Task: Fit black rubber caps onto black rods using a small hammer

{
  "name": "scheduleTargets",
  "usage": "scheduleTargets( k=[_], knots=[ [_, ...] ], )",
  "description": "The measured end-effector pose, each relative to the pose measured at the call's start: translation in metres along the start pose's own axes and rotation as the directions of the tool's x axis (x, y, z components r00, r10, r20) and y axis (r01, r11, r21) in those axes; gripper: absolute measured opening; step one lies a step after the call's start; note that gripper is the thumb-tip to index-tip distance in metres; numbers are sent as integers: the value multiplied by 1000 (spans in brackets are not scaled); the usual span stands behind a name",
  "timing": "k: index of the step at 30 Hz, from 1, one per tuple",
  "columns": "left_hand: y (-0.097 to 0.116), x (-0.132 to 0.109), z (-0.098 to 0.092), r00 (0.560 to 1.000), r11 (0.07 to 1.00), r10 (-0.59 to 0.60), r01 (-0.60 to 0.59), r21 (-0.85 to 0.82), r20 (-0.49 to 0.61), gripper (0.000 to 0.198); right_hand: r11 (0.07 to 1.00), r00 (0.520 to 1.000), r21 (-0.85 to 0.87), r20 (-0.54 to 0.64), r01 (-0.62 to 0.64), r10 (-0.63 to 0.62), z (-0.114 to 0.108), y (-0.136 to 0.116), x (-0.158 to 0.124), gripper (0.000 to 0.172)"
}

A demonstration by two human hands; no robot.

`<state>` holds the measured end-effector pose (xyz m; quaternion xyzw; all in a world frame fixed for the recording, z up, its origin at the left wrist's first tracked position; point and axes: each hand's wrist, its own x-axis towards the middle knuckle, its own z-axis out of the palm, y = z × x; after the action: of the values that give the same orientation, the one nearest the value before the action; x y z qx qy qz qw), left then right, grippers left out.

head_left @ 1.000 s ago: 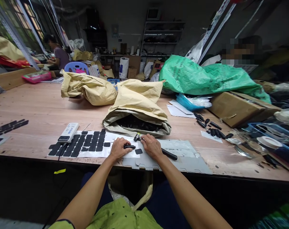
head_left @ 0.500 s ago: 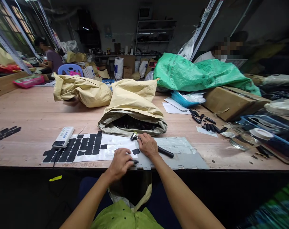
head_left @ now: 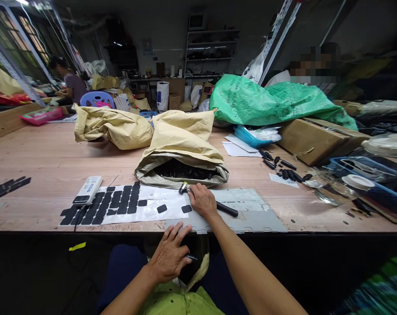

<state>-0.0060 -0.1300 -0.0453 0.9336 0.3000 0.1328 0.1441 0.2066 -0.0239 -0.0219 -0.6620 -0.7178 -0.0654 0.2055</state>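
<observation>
My right hand (head_left: 203, 200) rests on the table, closed around a small hammer (head_left: 218, 205) with a black handle and a metal head near the open tan sack (head_left: 182, 153). My left hand (head_left: 170, 255) is below the table edge over my lap, fingers loosely spread, with a thin black piece (head_left: 191, 258) pinched at the thumb. A white sheet (head_left: 152, 203) with several black rubber pads (head_left: 120, 201) lies left of my right hand. Two loose pads (head_left: 161, 208) sit near it. A grey mat (head_left: 247, 218) lies under the hammer.
A white remote-like device (head_left: 88, 190) lies on the sheet's left. A second tan sack (head_left: 113, 124), a green bag (head_left: 273, 103), a cardboard box (head_left: 310, 140) and black parts (head_left: 283, 170) crowd the back and right. People sit at far left and far right.
My left hand left the sheet on the table and dropped below the edge toward my lap, taking the thin black piece. The right hand stayed on the hammer.
</observation>
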Motion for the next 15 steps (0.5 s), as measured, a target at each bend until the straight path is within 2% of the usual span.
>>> scheduleTargets(
  k=[10, 15],
  knots=[
    [-1, -2, 6, 1000, 1000, -13, 13, 14, -16, 22, 1000, 1000, -4, -12, 0, 0, 0, -1, 0, 16],
    [3, -3, 1, 1000, 998, 12, -13, -59, -20, 43, 1000, 1000, -1, -15, 0, 0, -1, -1, 0, 15]
  ],
)
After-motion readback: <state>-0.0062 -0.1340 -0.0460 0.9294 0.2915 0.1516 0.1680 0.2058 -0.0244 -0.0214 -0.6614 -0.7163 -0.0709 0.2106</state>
